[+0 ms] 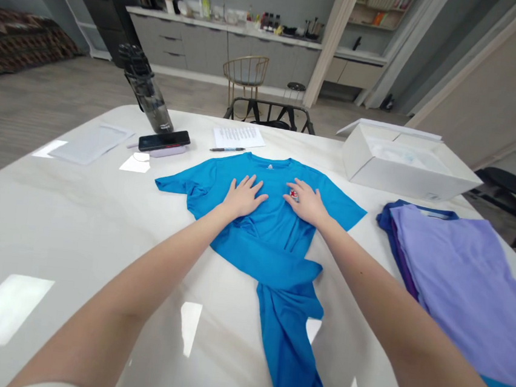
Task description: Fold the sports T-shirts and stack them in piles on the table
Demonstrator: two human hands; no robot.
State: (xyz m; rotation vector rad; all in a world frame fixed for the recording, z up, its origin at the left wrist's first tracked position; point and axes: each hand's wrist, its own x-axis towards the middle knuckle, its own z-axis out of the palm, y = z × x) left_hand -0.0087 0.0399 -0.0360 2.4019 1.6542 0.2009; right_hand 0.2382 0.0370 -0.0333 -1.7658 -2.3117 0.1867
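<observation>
- a big white shiny table (52,247)
- a blue T-shirt (271,243) spread in the middle, its bottom part bunched up
- a pile of purple and dark blue shirts (460,274) on the right
- an open white box (406,171) behind the pile
- a black phone (164,141) on a pale purple pad (176,154)
- a tall bottle (151,98) just behind the phone
- a sheet of paper (238,137) with a pen (227,149) just in front of it
- a flat white packet (92,144) on the left

Small red-and-white item (293,193) at the right hand's fingers (302,192), partly covered by them; kind too small to tell. Lower end of the blue T-shirt (291,367), well below the fingers, runs past the picture's bottom edge, and the purple garment (464,280) to their right is cut off by the right edge. Contents of the white box (407,165) beyond the fingers partly hidden by its wall; small bottles (269,21) on the far bench (223,29) too small to identify.
</observation>
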